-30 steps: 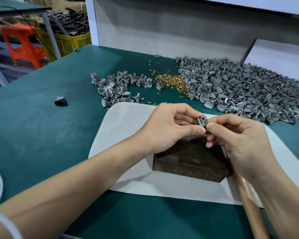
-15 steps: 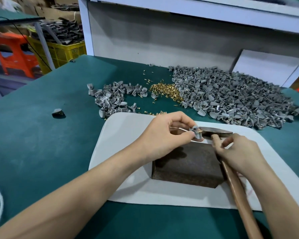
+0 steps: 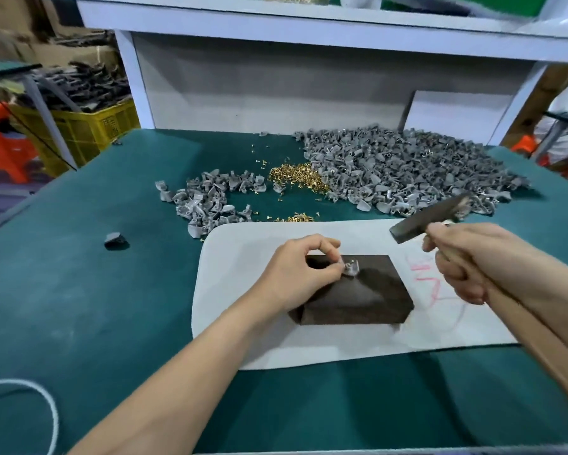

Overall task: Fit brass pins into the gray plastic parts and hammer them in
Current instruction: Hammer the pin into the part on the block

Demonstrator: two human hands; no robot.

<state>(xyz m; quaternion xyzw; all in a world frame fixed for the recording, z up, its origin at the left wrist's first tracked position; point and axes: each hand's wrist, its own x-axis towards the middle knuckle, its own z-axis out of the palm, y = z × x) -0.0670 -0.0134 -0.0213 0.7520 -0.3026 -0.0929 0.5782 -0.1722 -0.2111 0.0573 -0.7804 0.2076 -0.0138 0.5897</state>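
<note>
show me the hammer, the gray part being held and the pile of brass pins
hammer (image 3: 427, 219), head view, middle of its dark metal head
gray part (image 3: 352, 268), head view, middle of its visible body
brass pin pile (image 3: 297, 179), head view, centre of the heap

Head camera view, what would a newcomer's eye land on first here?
The hammer, gripped by the right hand, is poised in the air up and right of a dark block on the white mat. On the block's top, the left hand pinches a small gray part. Behind, a big heap of gray parts sprawls over the green table beside a glinting pile of brass pins.
</note>
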